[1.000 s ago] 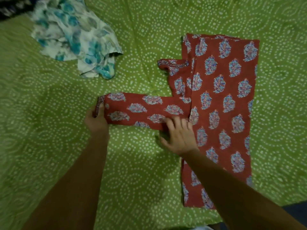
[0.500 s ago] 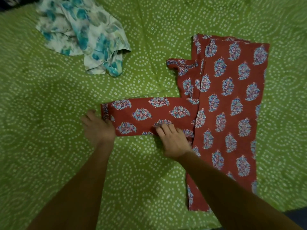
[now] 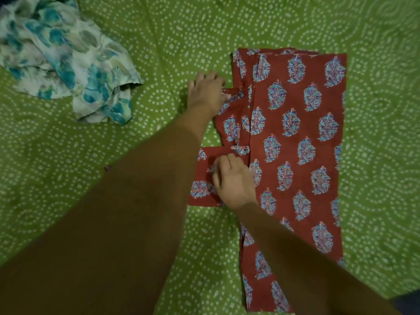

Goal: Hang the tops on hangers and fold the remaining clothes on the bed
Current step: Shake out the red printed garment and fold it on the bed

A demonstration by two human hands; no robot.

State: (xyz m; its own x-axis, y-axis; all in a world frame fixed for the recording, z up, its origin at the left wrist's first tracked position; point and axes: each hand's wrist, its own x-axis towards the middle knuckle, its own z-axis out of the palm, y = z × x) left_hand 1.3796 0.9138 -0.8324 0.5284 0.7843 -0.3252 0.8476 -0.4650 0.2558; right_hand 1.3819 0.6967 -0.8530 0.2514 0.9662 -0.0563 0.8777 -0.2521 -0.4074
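Observation:
A red top with blue leaf prints lies flat on the green bedsheet, folded lengthwise, with one sleeve sticking out to the left. My left hand reaches across to the neckline flap at the top's upper left edge and pinches it with curled fingers. Over the base of the sleeve, my right hand has its fingers bent onto the fabric. The outer part of the sleeve is hidden under my left forearm.
A crumpled white garment with teal blotches lies at the upper left. The green dotted bedsheet covers the whole bed around the clothes. A dark strip shows at the bed's edge at lower right.
My left hand left the sleeve's cuff and moved up and right to the neckline flap. My right hand stayed on the sleeve, and its fingers have curled. The view shifted closer.

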